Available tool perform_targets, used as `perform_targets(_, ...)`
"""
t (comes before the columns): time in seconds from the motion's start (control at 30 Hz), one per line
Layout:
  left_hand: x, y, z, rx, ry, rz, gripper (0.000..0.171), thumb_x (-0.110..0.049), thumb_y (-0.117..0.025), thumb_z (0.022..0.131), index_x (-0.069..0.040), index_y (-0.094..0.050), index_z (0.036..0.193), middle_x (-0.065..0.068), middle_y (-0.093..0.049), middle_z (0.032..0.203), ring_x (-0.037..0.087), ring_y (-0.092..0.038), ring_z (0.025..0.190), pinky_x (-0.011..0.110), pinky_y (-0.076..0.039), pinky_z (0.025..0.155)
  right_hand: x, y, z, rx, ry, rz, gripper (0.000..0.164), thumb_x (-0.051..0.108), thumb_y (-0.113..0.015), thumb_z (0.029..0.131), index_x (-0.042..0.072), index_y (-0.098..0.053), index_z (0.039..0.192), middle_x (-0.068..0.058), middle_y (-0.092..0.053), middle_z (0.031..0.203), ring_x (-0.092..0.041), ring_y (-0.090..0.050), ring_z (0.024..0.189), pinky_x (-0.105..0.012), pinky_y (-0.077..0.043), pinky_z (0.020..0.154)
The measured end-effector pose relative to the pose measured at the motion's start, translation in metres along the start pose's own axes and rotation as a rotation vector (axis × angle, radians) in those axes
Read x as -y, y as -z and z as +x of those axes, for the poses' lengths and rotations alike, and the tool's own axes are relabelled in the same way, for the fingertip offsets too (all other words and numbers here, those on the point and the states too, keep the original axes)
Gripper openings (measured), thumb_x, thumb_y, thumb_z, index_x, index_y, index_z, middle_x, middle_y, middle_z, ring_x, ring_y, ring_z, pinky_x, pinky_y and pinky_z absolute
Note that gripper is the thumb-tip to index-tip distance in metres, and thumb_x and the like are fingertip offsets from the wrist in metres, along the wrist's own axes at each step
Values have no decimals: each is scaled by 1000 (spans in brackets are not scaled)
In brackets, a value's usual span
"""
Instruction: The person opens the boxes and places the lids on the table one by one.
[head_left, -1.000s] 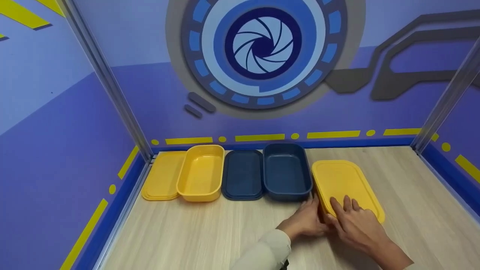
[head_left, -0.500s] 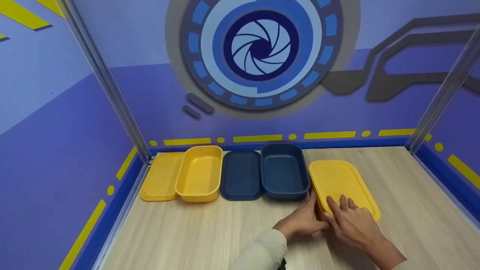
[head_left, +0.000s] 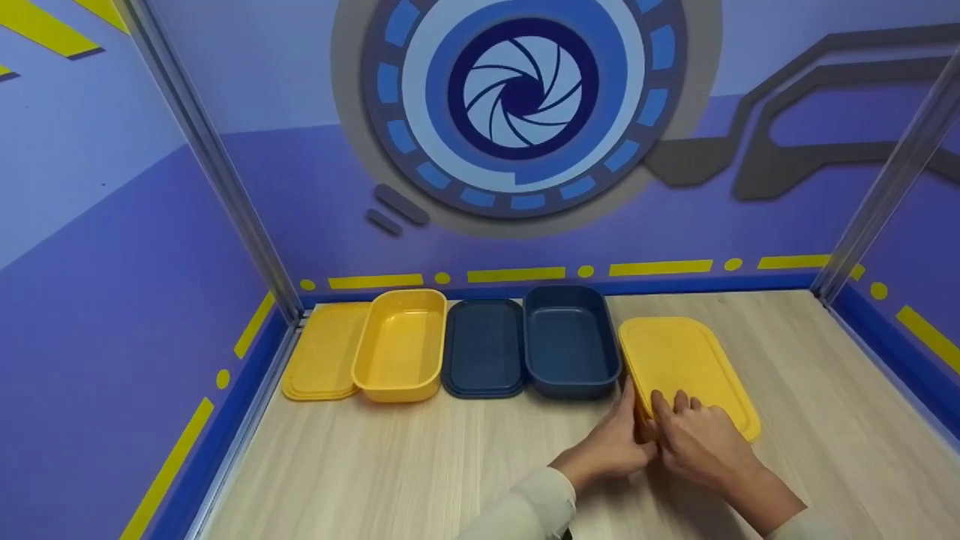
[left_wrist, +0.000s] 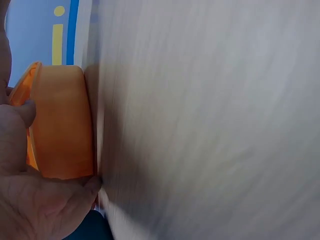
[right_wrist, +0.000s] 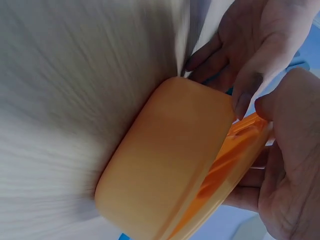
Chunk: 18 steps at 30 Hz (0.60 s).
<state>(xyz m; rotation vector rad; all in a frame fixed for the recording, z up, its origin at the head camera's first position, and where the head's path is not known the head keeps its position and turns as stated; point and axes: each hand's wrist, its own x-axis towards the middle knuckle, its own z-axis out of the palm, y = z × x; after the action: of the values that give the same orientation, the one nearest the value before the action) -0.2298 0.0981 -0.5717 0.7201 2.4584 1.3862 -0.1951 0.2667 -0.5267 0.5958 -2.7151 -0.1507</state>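
In the head view a yellow lidded box stands at the right of the row. Its yellow lid (head_left: 679,360) is tilted up at the near end, and a gap shows between lid and yellow box (right_wrist: 155,160) in the right wrist view. My right hand (head_left: 709,446) pinches the lid near its near left corner, thumb at the rim and fingers on top. My left hand (head_left: 611,442) holds the box's near left corner, fingers along the left side and thumb at the front. The box's inside is hidden.
To the left, along the back wall, stand an open dark blue box (head_left: 571,341), a dark blue lid (head_left: 484,349), an open yellow box (head_left: 401,345) and another yellow lid (head_left: 326,352). Metal posts (head_left: 255,225) frame the wooden table (head_left: 420,472).
My right hand's fingers have drawn in from flatter on the lid toward its near left corner. My left hand stays at the box's side. The other boxes and lids have not moved.
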Motion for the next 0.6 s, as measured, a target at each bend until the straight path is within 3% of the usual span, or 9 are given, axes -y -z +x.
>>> perform_targets(0.07,0,-1,1,-17,5,-4,109,-25,-73,88,-22,-5,174,3,-27,178,12,-36,159,27,-35,128,1,1,0,8,2,-9,33,22,-73,96,2,-65,120,-18,-60,81,-24,-51,57,-39,-49,47)
perform_targets(0.2,-3,-2,1,-44,80,-7,104,-28,-76,87,-24,-16,172,0,-37,173,9,-45,153,27,-39,125,1,4,1,22,-10,-4,35,21,-74,94,1,-66,122,-17,-60,81,-23,-53,57,-39,-51,47)
perform_targets(0.37,-6,-3,1,-19,163,18,97,-33,-77,87,-26,-27,169,-4,-42,170,10,-46,153,30,-39,126,2,8,4,78,-22,36,37,20,-75,92,1,-66,122,-14,-59,79,-19,-48,55,-38,-51,48)
perform_targets(0.53,-6,-2,2,0,160,31,95,-31,-75,86,-25,-28,169,-4,-39,172,11,-42,157,30,-38,128,5,10,6,139,-38,54,46,15,-77,84,-3,-66,125,-21,-67,88,-22,-54,59,-42,-56,53)
perform_targets(0.6,-4,-2,2,-15,139,15,94,-28,-75,86,-26,-29,168,-4,-42,170,9,-45,154,28,-39,126,6,9,5,124,-31,54,46,13,-77,82,-4,-66,124,-22,-67,89,-25,-57,61,-44,-57,53)
